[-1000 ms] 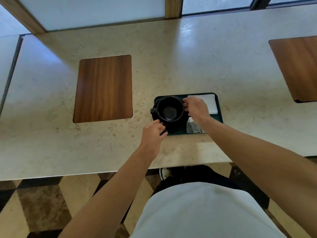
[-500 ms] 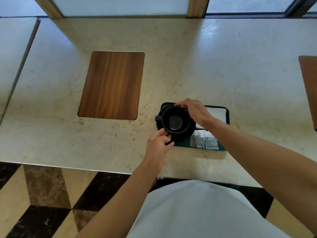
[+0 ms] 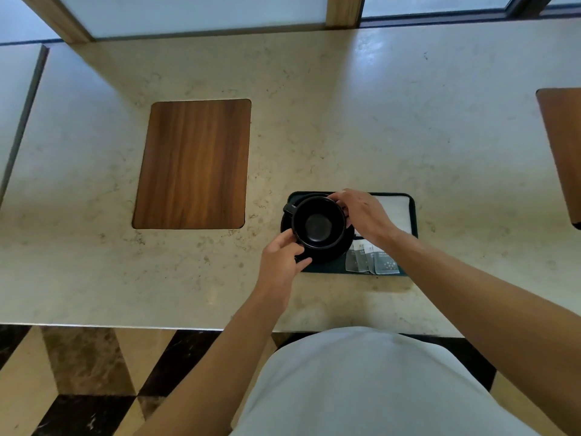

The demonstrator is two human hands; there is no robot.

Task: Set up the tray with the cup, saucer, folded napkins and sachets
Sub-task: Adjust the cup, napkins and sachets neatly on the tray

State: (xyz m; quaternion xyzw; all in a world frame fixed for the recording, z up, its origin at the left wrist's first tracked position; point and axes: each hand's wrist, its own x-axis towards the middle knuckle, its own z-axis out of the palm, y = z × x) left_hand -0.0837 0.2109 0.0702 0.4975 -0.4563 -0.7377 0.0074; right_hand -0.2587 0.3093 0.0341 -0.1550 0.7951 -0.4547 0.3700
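Note:
A dark green tray [image 3: 412, 215] lies near the front edge of the stone counter. On its left half a black cup [image 3: 317, 223] stands on a black saucer [image 3: 330, 254], handle pointing to the far left. My left hand [image 3: 283, 259] pinches the saucer's near-left rim. My right hand [image 3: 364, 215] grips the cup's far-right rim. A white folded napkin [image 3: 397, 212] lies at the tray's far right, partly under my right hand. Several grey sachets [image 3: 374, 262] are fanned at the tray's near right.
A wooden inlay panel [image 3: 195, 163] is set into the counter to the left of the tray. Another wooden panel [image 3: 562, 152] shows at the right edge. The counter's front edge [image 3: 157, 325] runs above a patterned floor. Window frames line the back.
The camera view has dropped and shifted, so the tray sits lower in view. My right hand slid from the cup's right side round to its far rim. My left hand stays on the saucer.

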